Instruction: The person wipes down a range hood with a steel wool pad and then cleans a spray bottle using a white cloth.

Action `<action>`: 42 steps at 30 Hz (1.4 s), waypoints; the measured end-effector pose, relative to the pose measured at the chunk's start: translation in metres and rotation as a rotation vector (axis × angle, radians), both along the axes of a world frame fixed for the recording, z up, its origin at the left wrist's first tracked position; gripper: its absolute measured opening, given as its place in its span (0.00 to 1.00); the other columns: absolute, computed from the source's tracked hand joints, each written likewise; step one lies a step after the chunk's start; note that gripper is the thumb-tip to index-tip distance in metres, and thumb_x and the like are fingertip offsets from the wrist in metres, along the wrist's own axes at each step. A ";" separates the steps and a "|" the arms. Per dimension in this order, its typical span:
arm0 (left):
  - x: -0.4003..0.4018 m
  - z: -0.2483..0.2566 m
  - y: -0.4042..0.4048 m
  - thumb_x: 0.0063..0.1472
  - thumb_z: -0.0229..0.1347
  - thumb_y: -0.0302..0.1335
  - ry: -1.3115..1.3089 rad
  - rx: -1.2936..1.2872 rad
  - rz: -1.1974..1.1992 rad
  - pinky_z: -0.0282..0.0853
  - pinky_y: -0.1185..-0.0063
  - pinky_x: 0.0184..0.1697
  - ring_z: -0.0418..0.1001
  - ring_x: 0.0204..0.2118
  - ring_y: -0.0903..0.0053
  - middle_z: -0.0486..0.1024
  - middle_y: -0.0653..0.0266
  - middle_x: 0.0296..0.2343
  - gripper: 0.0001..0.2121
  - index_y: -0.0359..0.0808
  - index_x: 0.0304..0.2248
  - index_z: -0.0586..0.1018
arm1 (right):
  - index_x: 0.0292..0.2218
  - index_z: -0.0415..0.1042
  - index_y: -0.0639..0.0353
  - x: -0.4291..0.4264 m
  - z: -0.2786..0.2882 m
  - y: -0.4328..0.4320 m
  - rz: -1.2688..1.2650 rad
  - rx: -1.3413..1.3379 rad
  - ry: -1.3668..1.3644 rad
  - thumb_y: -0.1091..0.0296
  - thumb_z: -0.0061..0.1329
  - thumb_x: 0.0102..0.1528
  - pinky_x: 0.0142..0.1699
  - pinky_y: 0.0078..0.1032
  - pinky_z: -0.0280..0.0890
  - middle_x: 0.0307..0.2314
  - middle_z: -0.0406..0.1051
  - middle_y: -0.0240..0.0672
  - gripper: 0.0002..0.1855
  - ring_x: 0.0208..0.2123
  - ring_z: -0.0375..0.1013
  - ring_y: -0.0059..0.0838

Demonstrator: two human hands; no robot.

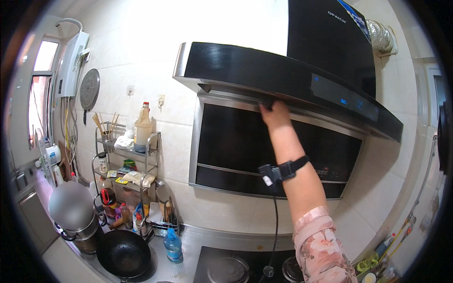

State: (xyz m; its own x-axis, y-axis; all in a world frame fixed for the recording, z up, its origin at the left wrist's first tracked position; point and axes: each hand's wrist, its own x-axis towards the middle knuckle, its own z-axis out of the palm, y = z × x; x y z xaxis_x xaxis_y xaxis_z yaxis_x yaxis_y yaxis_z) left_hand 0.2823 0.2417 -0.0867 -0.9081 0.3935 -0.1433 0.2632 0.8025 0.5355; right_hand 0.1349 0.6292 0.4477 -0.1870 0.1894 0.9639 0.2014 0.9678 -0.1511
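My right hand (276, 112) reaches up to the underside of a black range hood (247, 65). It is at the steel top edge of the hood's black glass panel (233, 138). Something dark (267, 105) shows between thumb and fingers; blur hides whether it is held or part of the hood. A black strap with a small device (279, 172) circles my forearm, and a black cable (275, 219) hangs from it. Blue symbols glow on the hood's display (343, 97). My left hand is out of view.
Below the hood is a black gas cooktop (208, 254). To its left stand a blue plastic bottle (172, 246), a black wok (124, 253) and a stacked steel pot (86, 233). A metal rack (145, 154) holds bottles, packets and chopsticks. A water heater (72, 65) hangs far left.
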 end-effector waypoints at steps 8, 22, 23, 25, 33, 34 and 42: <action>-0.009 -0.002 0.005 0.53 0.47 0.39 0.059 0.038 -0.039 0.66 0.64 0.35 0.72 0.32 0.55 0.74 0.50 0.27 0.14 0.38 0.32 0.75 | 0.43 0.66 0.61 -0.097 0.020 -0.102 0.389 0.009 -0.161 0.63 0.47 0.49 0.46 0.31 0.64 0.42 0.65 0.44 0.20 0.43 0.66 0.38; -0.016 0.003 0.000 0.54 0.47 0.39 -0.019 -0.014 -0.050 0.66 0.64 0.36 0.72 0.32 0.55 0.74 0.49 0.27 0.15 0.37 0.32 0.75 | 0.43 0.60 0.67 -0.061 0.015 -0.152 1.741 -1.280 0.140 0.76 0.31 0.57 0.38 0.32 0.69 0.39 0.64 0.44 0.12 0.37 0.68 0.38; -0.017 0.005 0.002 0.54 0.47 0.39 -0.027 -0.019 -0.057 0.66 0.64 0.36 0.72 0.32 0.55 0.74 0.49 0.27 0.15 0.36 0.32 0.75 | 0.43 0.61 0.64 -0.068 0.017 -0.158 1.662 -1.266 0.183 0.76 0.33 0.56 0.38 0.31 0.68 0.39 0.64 0.42 0.12 0.37 0.68 0.36; -0.017 0.005 0.003 0.54 0.47 0.39 -0.036 -0.018 -0.057 0.66 0.65 0.36 0.72 0.32 0.55 0.74 0.49 0.27 0.15 0.36 0.32 0.75 | 0.42 0.62 0.60 -0.067 0.020 -0.169 1.549 -1.347 0.208 0.74 0.37 0.55 0.40 0.30 0.66 0.39 0.65 0.36 0.12 0.38 0.67 0.32; -0.010 0.004 0.004 0.53 0.48 0.38 -0.008 0.016 -0.004 0.66 0.66 0.36 0.72 0.33 0.56 0.74 0.50 0.28 0.14 0.35 0.31 0.76 | 0.40 0.59 0.71 -0.016 0.002 -0.171 1.926 -1.337 0.163 0.75 0.33 0.56 0.39 0.33 0.71 0.36 0.65 0.48 0.11 0.35 0.69 0.39; -0.012 0.006 0.006 0.53 0.48 0.38 -0.009 0.016 -0.022 0.66 0.66 0.36 0.72 0.33 0.56 0.74 0.50 0.28 0.14 0.35 0.31 0.76 | 0.39 0.59 0.72 0.005 0.001 -0.164 1.972 -1.355 0.189 0.75 0.32 0.56 0.38 0.32 0.72 0.35 0.65 0.50 0.11 0.33 0.70 0.40; -0.019 0.003 0.005 0.54 0.48 0.39 -0.032 -0.033 -0.123 0.66 0.65 0.36 0.72 0.34 0.56 0.74 0.50 0.29 0.15 0.36 0.34 0.76 | 0.37 0.62 0.71 0.110 -0.008 -0.039 1.969 -1.267 0.611 0.75 0.33 0.56 0.43 0.39 0.70 0.33 0.67 0.49 0.09 0.36 0.70 0.42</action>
State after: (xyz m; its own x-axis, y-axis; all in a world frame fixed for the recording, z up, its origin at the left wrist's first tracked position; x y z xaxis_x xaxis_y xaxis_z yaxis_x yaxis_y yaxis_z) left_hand 0.2636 0.2466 -0.0834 -0.8480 0.4962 -0.1861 0.3437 0.7824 0.5194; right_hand 0.2453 0.5899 0.4402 -0.6534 0.5015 0.5670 -0.7110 -0.6636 -0.2325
